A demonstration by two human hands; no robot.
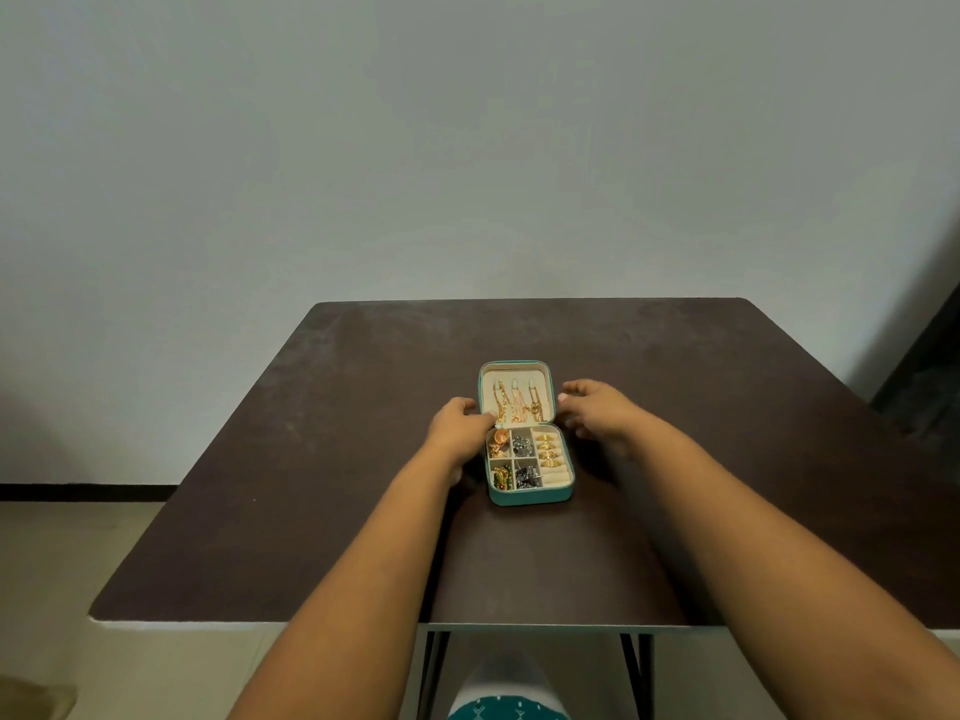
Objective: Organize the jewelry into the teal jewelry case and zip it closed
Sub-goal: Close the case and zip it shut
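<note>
A teal jewelry case (531, 497) lies open in the middle of the dark table (363, 459). Its upright lid (515, 367) shows gold chains (519, 407) hung against a cream lining. The base holds gold and silver pieces in small compartments, with gold rings (548, 452) in the ring rolls on the right. My left hand (457, 423) grips the lid's left edge near the hinge, thumb on the inside. My right hand (597, 413) is at the lid's right edge, fingers relaxed and touching or just beside it.
The table's near edge (467, 623) is close to me, with black legs beneath. A pale wall rises behind the table. A dark doorway (930, 366) is at the far right. Floor shows at the left.
</note>
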